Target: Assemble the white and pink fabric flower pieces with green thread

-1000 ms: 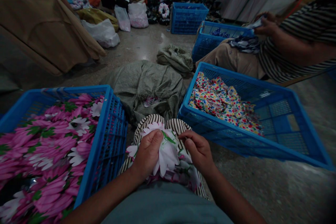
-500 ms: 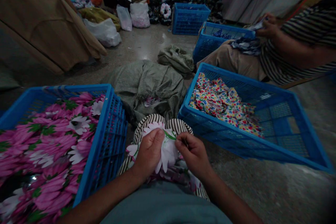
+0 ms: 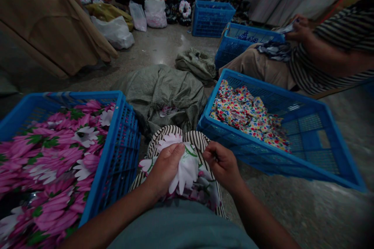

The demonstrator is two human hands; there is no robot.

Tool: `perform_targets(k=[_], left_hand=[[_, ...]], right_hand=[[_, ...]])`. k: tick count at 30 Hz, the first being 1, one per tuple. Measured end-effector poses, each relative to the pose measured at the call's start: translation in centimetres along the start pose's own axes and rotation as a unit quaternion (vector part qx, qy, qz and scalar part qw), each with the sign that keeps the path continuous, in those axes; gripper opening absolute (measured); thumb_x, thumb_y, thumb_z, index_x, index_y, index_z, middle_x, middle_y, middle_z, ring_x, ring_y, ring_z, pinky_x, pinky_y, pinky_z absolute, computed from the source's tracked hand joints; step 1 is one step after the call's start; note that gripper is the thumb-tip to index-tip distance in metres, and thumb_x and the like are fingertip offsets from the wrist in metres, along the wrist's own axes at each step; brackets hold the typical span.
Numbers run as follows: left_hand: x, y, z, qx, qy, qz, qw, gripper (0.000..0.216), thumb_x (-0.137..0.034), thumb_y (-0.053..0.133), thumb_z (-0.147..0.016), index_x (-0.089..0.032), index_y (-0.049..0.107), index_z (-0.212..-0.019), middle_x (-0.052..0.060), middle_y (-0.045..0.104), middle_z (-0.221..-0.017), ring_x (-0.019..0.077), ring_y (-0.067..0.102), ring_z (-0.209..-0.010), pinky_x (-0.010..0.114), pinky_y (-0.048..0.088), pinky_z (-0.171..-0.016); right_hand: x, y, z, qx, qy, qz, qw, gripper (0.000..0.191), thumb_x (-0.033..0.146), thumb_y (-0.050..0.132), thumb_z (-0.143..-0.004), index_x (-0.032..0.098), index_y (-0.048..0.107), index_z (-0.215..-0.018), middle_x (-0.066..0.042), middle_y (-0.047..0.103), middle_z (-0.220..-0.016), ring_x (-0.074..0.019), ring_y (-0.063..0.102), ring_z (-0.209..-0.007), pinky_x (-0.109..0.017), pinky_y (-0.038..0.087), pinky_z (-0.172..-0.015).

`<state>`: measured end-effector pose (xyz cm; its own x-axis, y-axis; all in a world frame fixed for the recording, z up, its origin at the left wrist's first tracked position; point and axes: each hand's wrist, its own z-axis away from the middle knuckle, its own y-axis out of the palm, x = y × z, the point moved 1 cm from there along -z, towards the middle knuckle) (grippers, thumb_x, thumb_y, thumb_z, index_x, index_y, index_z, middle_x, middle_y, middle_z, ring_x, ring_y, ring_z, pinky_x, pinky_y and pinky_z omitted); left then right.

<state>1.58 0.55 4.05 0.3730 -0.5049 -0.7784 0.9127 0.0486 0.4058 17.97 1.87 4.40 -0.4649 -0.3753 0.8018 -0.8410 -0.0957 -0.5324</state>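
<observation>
The person's left hand (image 3: 166, 171) is gripping a bunched piece of white and pink flower-printed cloth (image 3: 185, 171) above the lap, and its fingers (image 3: 172, 155) are pressing together over the cloth. The right hand (image 3: 222, 165) is touching the cloth's right side with curled fingers, but I cannot tell what they are pinching. The cloth is resting on a black-and-white striped fabric (image 3: 175, 134) lying across the lap. On the left, a blue plastic crate (image 3: 122, 144) is holding pink daisy-printed cloth (image 3: 49, 163). On the right, a second blue plastic crate (image 3: 263, 93) is holding colourful spotted cloth (image 3: 248, 114). Ahead, a grey woven sack (image 3: 160, 93) is lying on the floor, and a co-worker in a striped shirt (image 3: 336, 54) is sitting at the right, holding a small cloth.
</observation>
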Motion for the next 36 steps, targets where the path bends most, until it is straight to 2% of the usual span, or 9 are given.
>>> perform_targets(k=[2,4,8,17,27,30,32,34,36], left_hand=[[0.0,0.1,-0.1,-0.002,-0.01,0.027,1.0,0.026,-0.04,0.056,-0.079,-0.015,0.062,-0.082,0.0,0.062,-0.065,0.0111,0.053,-0.056,0.02,0.04,-0.057],[-0.1,0.3,-0.2,-0.004,-0.013,0.043,0.999,0.026,-0.04,0.057,-0.079,-0.015,0.063,-0.082,0.0,0.064,-0.067,0.0113,0.055,-0.056,0.02,0.041,-0.056],[-0.1,0.5,-0.1,-0.002,-0.015,0.06,0.998,0.025,-0.038,0.058,-0.078,-0.014,0.063,-0.081,0.001,0.065,-0.068,0.012,0.057,-0.057,0.021,0.043,-0.057],[0.2,0.5,0.4,0.018,-0.019,0.081,0.996,0.023,-0.036,0.058,-0.079,-0.015,0.064,-0.083,0.001,0.066,-0.068,0.0116,0.058,-0.057,0.021,0.044,-0.058],[0.2,0.5,0.7,0.027,-0.023,0.061,0.997,0.024,-0.038,0.057,-0.079,-0.015,0.064,-0.082,0.0,0.065,-0.066,0.0123,0.058,-0.056,0.023,0.044,-0.06],[0.1,0.4,0.7,0.017,-0.026,0.059,0.998,0.026,-0.04,0.058,-0.078,-0.015,0.064,-0.083,0.0,0.064,-0.064,0.0128,0.057,-0.055,0.024,0.044,-0.062],[0.1,0.4,0.7,0.004,-0.027,0.062,0.998,0.027,-0.041,0.06,-0.076,-0.015,0.063,-0.083,-0.001,0.063,-0.064,0.013,0.056,-0.055,0.024,0.044,-0.062],[0.3,0.5,0.6,-0.011,-0.021,0.065,0.998,0.028,-0.043,0.06,-0.075,-0.016,0.062,-0.083,-0.001,0.062,-0.064,0.0125,0.055,-0.054,0.023,0.043,-0.059],[0.5,0.6,0.3,-0.017,-0.008,0.061,0.998,0.028,-0.044,0.059,-0.075,-0.017,0.06,-0.08,-0.002,0.06,-0.064,0.0115,0.052,-0.054,0.022,0.04,-0.056]], right_hand=[[0.0,0.1,0.7,0.027,0.013,-0.016,0.999,0.008,0.026,0.051,-0.079,0.019,0.049,-0.076,0.004,0.046,-0.06,-0.0104,0.041,-0.051,-0.022,0.031,-0.048],[-0.1,0.1,1.2,0.058,0.017,-0.017,0.998,0.012,0.03,0.048,-0.081,0.019,0.052,-0.086,0.002,0.05,-0.066,-0.0119,0.045,-0.055,-0.024,0.033,-0.052],[-0.1,-0.3,1.3,0.101,0.017,-0.009,0.995,0.018,0.028,0.042,-0.087,0.019,0.056,-0.093,-0.002,0.058,-0.074,-0.0141,0.053,-0.065,-0.026,0.036,-0.06],[0.1,-0.3,1.0,0.121,0.003,-0.011,0.993,0.018,0.03,0.045,-0.087,0.019,0.059,-0.089,-0.004,0.063,-0.077,-0.0149,0.056,-0.067,-0.026,0.038,-0.061],[0.2,-0.5,1.0,0.115,0.008,-0.02,0.993,0.021,0.026,0.045,-0.087,0.017,0.061,-0.076,-0.002,0.059,-0.065,-0.0128,0.054,-0.061,-0.025,0.037,-0.058],[-0.4,-0.3,1.2,0.026,0.059,-0.08,0.995,0.018,0.027,0.045,-0.085,0.019,0.061,-0.081,-0.001,0.058,-0.066,-0.0138,0.052,-0.061,-0.025,0.039,-0.057],[-0.7,0.2,1.5,-0.035,0.112,-0.167,0.979,0.017,0.029,0.047,-0.081,0.02,0.059,-0.089,0.001,0.054,-0.066,-0.013,0.048,-0.058,-0.024,0.038,-0.053],[-0.6,1.2,1.8,-0.03,0.159,-0.249,0.955,0.022,0.03,0.056,-0.073,0.02,0.057,-0.093,0.002,0.051,-0.067,-0.0119,0.045,-0.056,-0.022,0.037,-0.051],[-0.2,2.3,2.0,0.014,0.203,-0.301,0.932,0.021,0.028,0.064,-0.065,0.019,0.057,-0.082,0.003,0.049,-0.064,-0.0107,0.043,-0.055,-0.021,0.035,-0.049]])
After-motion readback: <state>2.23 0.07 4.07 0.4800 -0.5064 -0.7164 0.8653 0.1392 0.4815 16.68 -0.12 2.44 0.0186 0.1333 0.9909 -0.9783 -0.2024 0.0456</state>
